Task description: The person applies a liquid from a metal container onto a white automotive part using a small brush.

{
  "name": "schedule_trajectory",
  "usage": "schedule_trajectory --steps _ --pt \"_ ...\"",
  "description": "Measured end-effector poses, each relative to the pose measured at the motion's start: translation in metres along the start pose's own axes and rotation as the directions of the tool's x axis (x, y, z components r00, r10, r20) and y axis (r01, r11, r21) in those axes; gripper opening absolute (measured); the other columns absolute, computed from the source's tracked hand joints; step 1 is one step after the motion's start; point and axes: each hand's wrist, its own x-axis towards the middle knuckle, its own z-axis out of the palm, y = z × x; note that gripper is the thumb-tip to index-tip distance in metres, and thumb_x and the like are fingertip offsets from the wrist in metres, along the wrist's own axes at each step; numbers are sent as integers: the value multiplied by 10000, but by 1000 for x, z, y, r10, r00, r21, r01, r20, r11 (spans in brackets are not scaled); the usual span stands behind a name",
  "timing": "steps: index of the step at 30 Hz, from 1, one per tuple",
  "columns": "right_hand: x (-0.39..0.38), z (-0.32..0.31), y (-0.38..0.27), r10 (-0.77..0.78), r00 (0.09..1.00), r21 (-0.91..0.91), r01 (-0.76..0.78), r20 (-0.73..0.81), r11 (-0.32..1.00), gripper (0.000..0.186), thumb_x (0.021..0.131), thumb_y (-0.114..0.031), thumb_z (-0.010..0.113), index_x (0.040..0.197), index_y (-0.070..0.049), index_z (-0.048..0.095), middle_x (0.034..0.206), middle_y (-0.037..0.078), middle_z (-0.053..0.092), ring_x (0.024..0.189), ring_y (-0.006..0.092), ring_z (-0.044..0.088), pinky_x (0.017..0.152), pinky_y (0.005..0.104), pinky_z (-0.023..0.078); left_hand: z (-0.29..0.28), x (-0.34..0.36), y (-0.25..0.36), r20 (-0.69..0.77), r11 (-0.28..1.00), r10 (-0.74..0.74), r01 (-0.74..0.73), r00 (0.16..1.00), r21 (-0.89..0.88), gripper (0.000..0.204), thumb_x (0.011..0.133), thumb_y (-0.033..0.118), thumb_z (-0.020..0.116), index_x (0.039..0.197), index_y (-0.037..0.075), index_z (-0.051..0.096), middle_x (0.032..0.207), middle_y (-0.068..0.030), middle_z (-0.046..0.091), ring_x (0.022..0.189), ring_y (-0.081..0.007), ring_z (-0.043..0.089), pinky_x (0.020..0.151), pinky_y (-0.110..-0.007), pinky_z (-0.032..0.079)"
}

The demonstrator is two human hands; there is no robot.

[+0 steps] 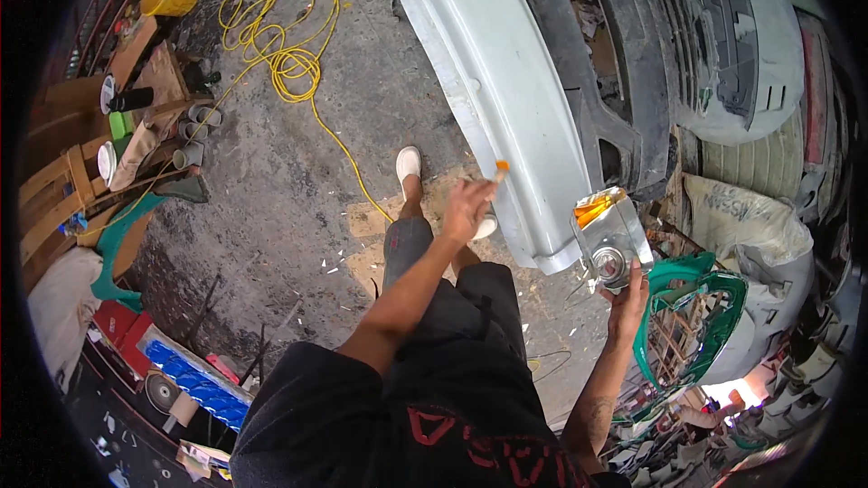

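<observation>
- The pale panel (532,104) lies at one o'clock from the left grip (464,211), the nearer one; long axis eleven to five.
- Left grip clasps a brush (500,172); tip contact unclear.
- Right grip (626,300), toward five o'clock, grasps a container (630,230).
- One panel, one brush, one container.

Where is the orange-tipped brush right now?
In the head view, slightly right of centre, the brush is held in the left hand, its orange tip at the left side of the long pale panel; whether it touches is unclear.
</observation>
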Motion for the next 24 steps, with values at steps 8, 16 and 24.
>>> schedule_trajectory --steps 8,16,24 --pt "-4 -15 16 15 998 11 -16 55 1000 560 935 -475 596 1256 -28 493 1135 103 630 979 178 664 621 348 601 0 -1 22 368 974 86 0 926 -228 349 824 4 630 1152 107 693 978 -109 682 845 -290 599 844 -410 464" --pt "-6 -58 50 -11 997 -4 11 76 1000 582 929 -493 593 1238 -8 503 1125 110 639 971 187 672 631 357 611 -20 85 -50 65 896 -211 220 975 -386 151 902 41 616 981 56 744 863 -94 703 775 -177 636 710 -296 483" --pt "-14 -110 96 18 999 5 -18 50 1000 712 883 -468 670 1296 54 417 1175 154 592 1005 213 664 654 332 594 50 -30 12 -326 989 -142 124 935 -74 199 918 108 611 1084 44 701 1070 -157 687 959 -336 618 854 -410 473"
